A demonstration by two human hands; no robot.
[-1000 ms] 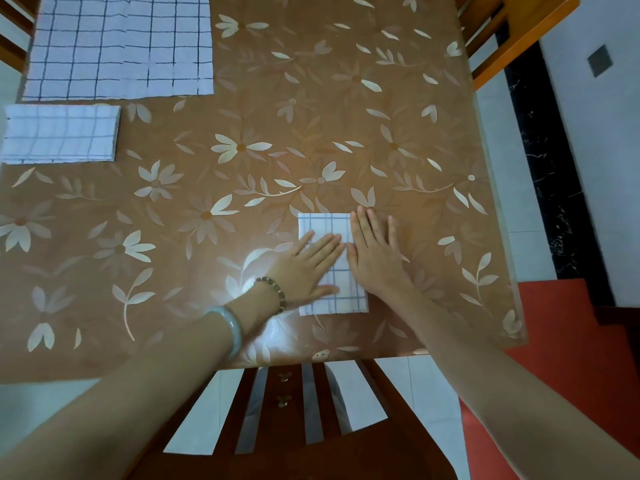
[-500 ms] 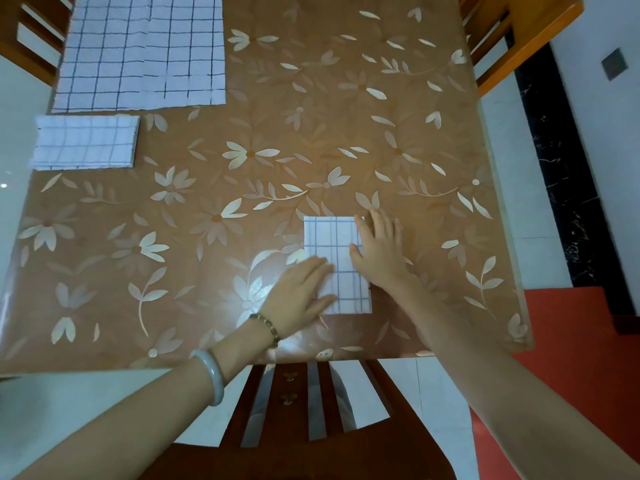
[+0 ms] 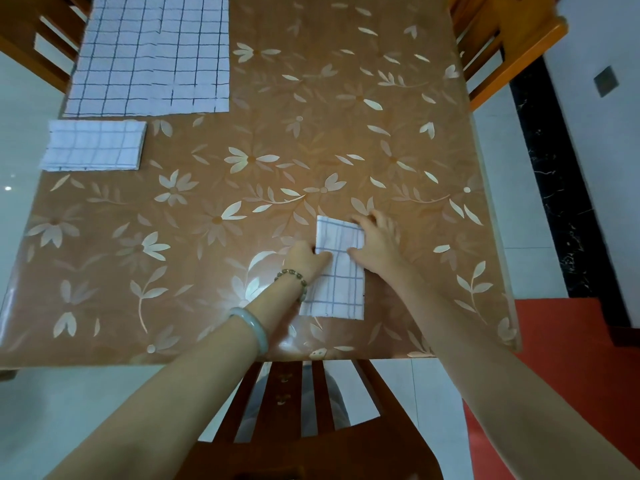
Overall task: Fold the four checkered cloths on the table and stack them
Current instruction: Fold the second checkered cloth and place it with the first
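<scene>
Both hands were flat on the folded cloth (image 3: 341, 271) 1 s ago; now left hand (image 3: 306, 259) has curled at its 9 o'clock edge, right hand (image 3: 375, 242) grips the 1 o'clock corner, w/ the far end lifting off the surface (image 3: 346, 133).

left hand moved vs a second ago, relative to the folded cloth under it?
Yes. The left hand slid off the top of the small folded cloth to its left edge, where the fingers now grip it.

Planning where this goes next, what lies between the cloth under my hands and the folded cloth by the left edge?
Only bare floral tabletop, per the head view; nothing sits between the cloth and the folded cloth.
</scene>
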